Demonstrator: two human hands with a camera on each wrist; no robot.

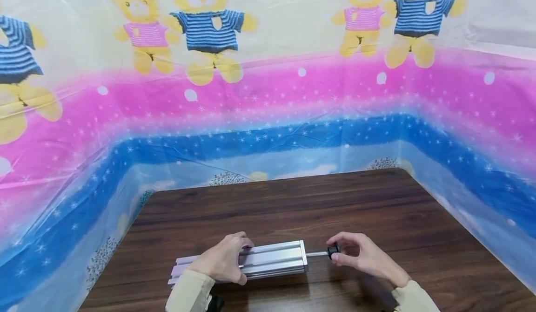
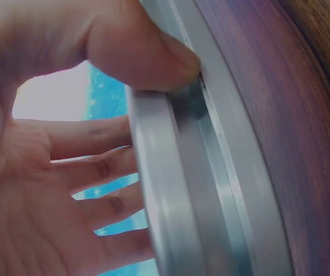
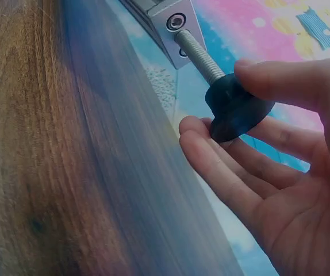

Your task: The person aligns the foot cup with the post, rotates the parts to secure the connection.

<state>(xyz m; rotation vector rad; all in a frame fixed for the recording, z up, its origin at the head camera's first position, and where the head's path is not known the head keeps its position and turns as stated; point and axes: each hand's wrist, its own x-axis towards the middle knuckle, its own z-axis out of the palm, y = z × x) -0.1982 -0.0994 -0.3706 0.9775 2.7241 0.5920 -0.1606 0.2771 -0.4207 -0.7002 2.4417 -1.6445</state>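
A silver aluminium profile (image 1: 274, 256) with long grooves lies on the brown wooden table, a flat plate across its right end. My left hand (image 1: 224, 259) grips it across the middle; in the left wrist view the thumb (image 2: 148, 57) presses at a groove, with the other fingers along the far side. Out of the end plate (image 3: 182, 29) sticks a threaded rod (image 3: 199, 57) with a black knob (image 3: 237, 109) on its outer end. My right hand (image 1: 362, 256) pinches this knob between thumb and fingers. A stretch of bare thread shows between knob and plate.
The wooden table (image 1: 284, 209) extends behind and to both sides of the profile. A cloth printed with bears (image 1: 268, 93) hangs around its back, left and right edges. A round bolt head sits in the end plate beside the rod.
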